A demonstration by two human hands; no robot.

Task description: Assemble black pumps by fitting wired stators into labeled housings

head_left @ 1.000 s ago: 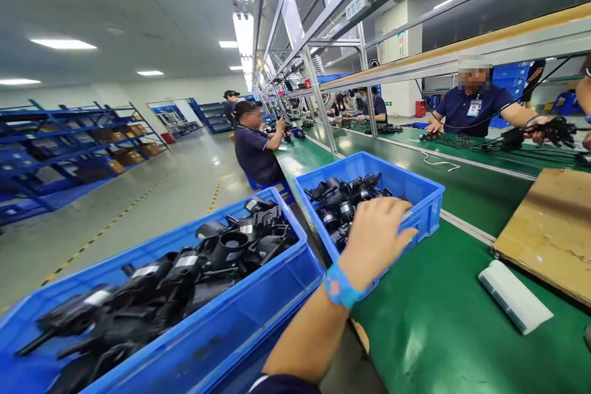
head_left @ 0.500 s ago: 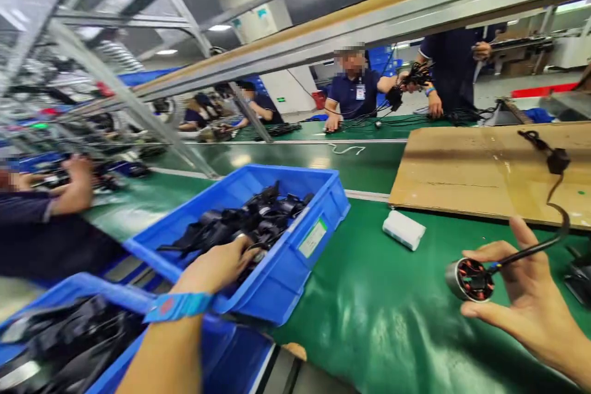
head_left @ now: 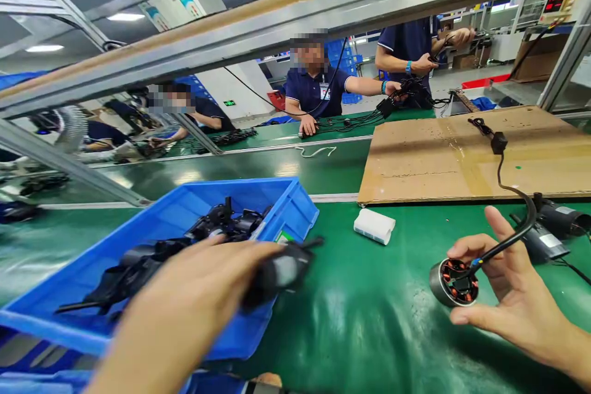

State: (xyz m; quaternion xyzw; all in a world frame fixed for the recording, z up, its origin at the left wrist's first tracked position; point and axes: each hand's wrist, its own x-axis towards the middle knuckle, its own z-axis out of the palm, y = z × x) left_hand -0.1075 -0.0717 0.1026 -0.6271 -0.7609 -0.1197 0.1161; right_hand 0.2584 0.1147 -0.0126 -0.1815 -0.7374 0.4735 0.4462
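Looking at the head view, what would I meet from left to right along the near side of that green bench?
Blue bin of black parts → blurred black housing in the left hand → white block → round motor with copper-coloured windings in the right hand → two black cylindrical housings.

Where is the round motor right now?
In the head view, the motor is right of centre, held by the right hand, lower in the picture than the cardboard.

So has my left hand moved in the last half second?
Yes. Judged against the bin, your left hand has come out of it toward the right, and now holds a black part by its right side.
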